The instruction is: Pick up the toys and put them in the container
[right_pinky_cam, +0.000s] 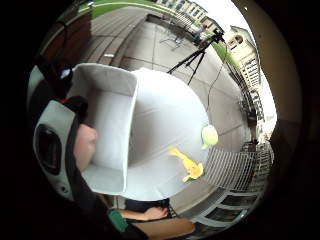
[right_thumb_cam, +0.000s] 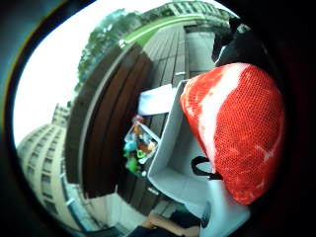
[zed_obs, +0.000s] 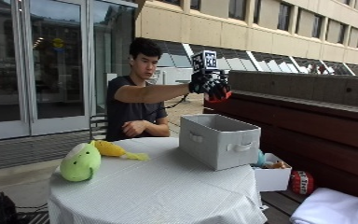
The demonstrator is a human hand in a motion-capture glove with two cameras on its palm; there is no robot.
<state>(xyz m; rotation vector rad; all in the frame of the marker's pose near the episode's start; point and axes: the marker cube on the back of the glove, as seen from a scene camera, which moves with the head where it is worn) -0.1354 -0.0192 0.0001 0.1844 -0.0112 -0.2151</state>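
Hand [zed_obs: 209,85] grasping red toy [zed_obs: 218,95] above grey container [zed_obs: 219,140]; inside looks bare.

- The red toy [zed_obs: 218,95] is mostly hidden inside the gloved right hand [zed_obs: 207,84] in the outside view.
- Small toys in the white box [zed_obs: 271,178] behind the grey container [zed_obs: 219,141] are too small to identify.
- The white cloth [zed_obs: 334,209] is cut off at the picture's edge.

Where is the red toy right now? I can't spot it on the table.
In the outside view the red toy is gripped in the gloved right hand, raised above the grey container.
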